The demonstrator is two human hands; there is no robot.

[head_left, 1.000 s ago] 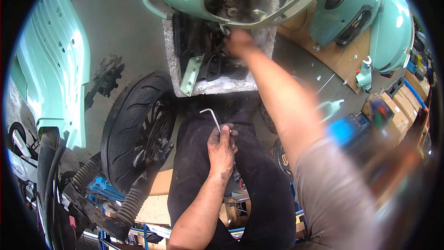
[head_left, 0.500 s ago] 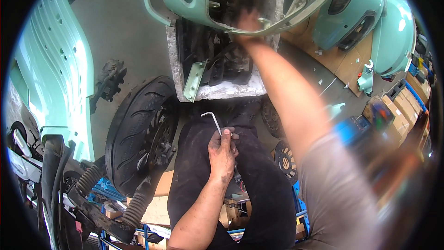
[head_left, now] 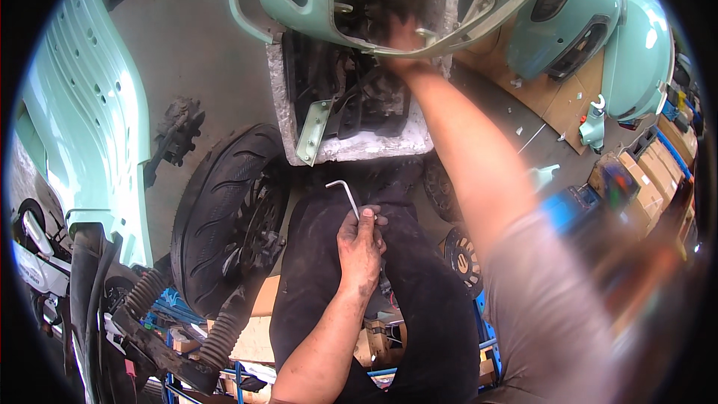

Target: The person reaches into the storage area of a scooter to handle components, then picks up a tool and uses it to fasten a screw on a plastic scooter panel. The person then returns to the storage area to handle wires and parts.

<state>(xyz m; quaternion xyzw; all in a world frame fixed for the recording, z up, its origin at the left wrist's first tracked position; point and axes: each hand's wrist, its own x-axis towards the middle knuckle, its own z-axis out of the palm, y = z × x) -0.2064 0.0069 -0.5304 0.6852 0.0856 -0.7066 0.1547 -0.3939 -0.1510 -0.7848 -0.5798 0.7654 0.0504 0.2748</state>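
My left hand (head_left: 360,245) is closed around a silver hex key (head_left: 343,193), whose short bent end points up and left above my lap. My right arm stretches forward, and my right hand (head_left: 404,33) is inside the opening of a mint-green body panel (head_left: 314,21); its fingers are blurred and lost in the dark there. Below that panel is a white foam box (head_left: 366,151) with black parts (head_left: 374,108) in it. A small pale-green metal plate (head_left: 313,133) leans at the box's front left corner.
A black tyre (head_left: 224,217) stands left of my legs, near a long mint-green panel (head_left: 97,112) and a shock absorber spring (head_left: 224,325). More mint-green panels (head_left: 636,52) lie at the right on cardboard (head_left: 550,97). Cardboard boxes (head_left: 647,179) stand at the far right.
My right hand stays inside the green panel's opening, with only a slight shift. My left hand and the hex key hold nearly still.
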